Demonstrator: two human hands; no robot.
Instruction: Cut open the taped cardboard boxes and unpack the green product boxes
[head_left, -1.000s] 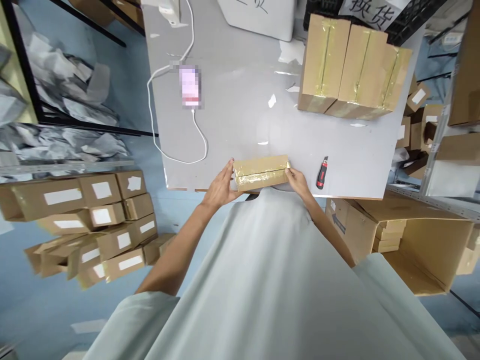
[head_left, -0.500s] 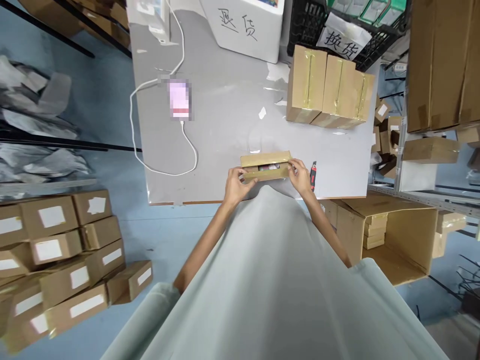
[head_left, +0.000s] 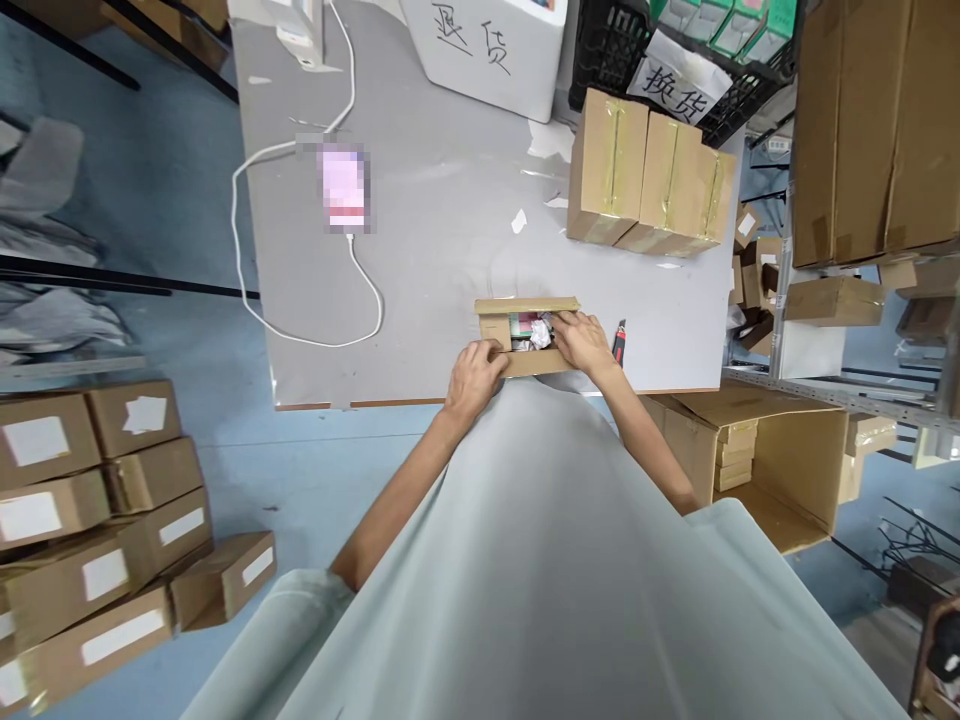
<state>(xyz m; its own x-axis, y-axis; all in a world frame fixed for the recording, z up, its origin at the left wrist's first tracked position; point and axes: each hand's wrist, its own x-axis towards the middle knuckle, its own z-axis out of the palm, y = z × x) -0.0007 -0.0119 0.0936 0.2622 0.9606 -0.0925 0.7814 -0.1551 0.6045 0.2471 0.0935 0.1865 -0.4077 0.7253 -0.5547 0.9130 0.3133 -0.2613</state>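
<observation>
A small cardboard box [head_left: 536, 365] lies at the table's near edge, its long flaps spread apart. Inside it show crumpled white paper [head_left: 540, 332] and something pink and green [head_left: 519, 324], partly covered. My left hand [head_left: 474, 380] is closed on the box's left end, fingers curled over the edge by a short flap. At the right end my right hand [head_left: 583, 345] grips the box, with its fingertips bent over the opening and partly hidden. A red and black utility knife [head_left: 619, 343] lies just right of my right hand.
Taped cardboard boxes [head_left: 645, 175] stand at the back right, before a black crate [head_left: 739, 105]. Behind the table's middle is a white foam box [head_left: 491, 60]. A white cable [head_left: 238, 230] runs to a blurred phone [head_left: 345, 185]. A large open carton [head_left: 682, 440] sits at right.
The box's flaps have parted wider, so the crumpled paper and coloured contents now show. My right hand has shifted left over the opening. The whole view has moved slightly.
</observation>
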